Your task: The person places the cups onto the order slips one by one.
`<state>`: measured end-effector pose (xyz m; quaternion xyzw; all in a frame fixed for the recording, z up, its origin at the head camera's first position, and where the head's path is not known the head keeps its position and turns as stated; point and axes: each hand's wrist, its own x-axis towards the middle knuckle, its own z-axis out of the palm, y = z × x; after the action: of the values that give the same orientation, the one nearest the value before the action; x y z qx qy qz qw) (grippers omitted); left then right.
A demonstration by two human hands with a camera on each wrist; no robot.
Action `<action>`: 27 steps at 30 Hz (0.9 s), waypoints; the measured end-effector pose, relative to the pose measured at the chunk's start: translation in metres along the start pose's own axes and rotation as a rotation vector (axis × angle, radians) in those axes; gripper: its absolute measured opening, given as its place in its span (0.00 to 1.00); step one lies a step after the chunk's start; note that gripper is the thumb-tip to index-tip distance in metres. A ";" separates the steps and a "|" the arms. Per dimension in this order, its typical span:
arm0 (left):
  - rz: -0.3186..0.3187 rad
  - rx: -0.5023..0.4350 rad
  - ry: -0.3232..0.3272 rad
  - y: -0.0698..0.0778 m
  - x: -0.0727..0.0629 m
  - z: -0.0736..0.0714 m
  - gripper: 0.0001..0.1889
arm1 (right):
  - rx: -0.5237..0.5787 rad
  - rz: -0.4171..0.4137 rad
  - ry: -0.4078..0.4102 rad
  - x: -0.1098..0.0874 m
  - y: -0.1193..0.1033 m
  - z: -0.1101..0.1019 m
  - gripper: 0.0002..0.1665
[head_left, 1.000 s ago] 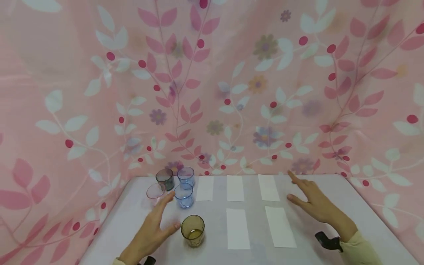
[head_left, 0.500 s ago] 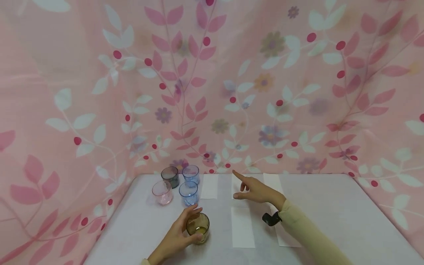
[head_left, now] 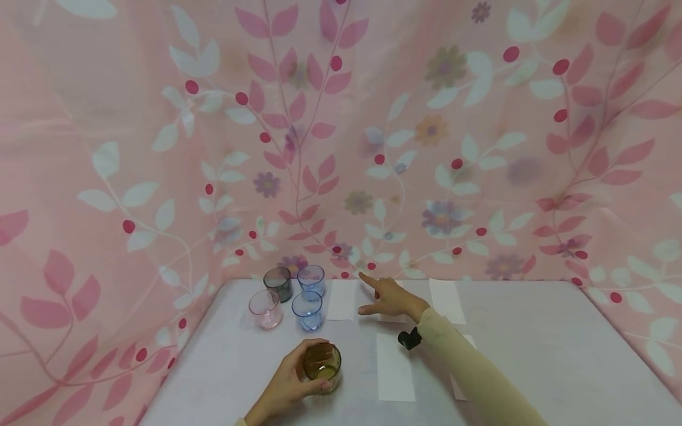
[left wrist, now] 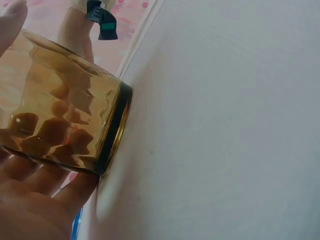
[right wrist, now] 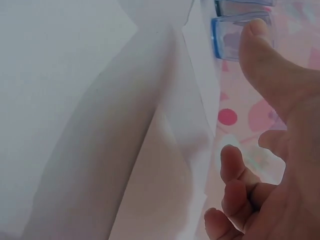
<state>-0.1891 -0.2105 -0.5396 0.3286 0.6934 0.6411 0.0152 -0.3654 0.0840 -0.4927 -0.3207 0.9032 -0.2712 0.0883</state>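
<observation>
My left hand (head_left: 288, 380) grips an amber drinking glass (head_left: 326, 374), thumb on the near side and fingers round the far side. In the left wrist view the base of the amber glass (left wrist: 75, 107) is close to the table surface. My right hand (head_left: 393, 297) hovers farther back, index finger and thumb stretched out and the other fingers loosely bent, holding nothing. Left of its fingertips stand a blue glass (head_left: 307, 316) and a second, paler blue glass (head_left: 312, 280). A pink glass (head_left: 266, 313) and a dark grey glass (head_left: 278, 286) stand beside them.
Several white paper strips lie in two rows on the white table (head_left: 533, 343): a back-left strip (head_left: 341, 302), a back-right strip (head_left: 446, 302) and a front strip (head_left: 395, 370) among them. My right sleeve partly covers another. A floral curtain (head_left: 341, 148) hangs behind.
My left hand has come round the amber glass and now grips it. My right hand has swept left from the table's right side toward the blue glasses. The view has shifted slightly.
</observation>
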 end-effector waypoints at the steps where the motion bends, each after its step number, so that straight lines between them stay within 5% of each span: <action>1: 0.001 -0.003 -0.001 0.000 0.000 0.000 0.35 | -0.007 0.010 -0.001 0.002 -0.001 0.001 0.61; 14: -0.016 -0.017 0.002 -0.002 -0.002 -0.001 0.35 | -0.166 0.174 -0.063 0.021 -0.006 0.017 0.58; 27: 0.000 -0.029 0.004 -0.005 0.000 -0.002 0.36 | -0.219 0.146 -0.108 0.026 -0.001 0.021 0.59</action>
<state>-0.1917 -0.2121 -0.5441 0.3269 0.6841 0.6518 0.0185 -0.3784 0.0576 -0.5096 -0.2759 0.9423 -0.1463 0.1206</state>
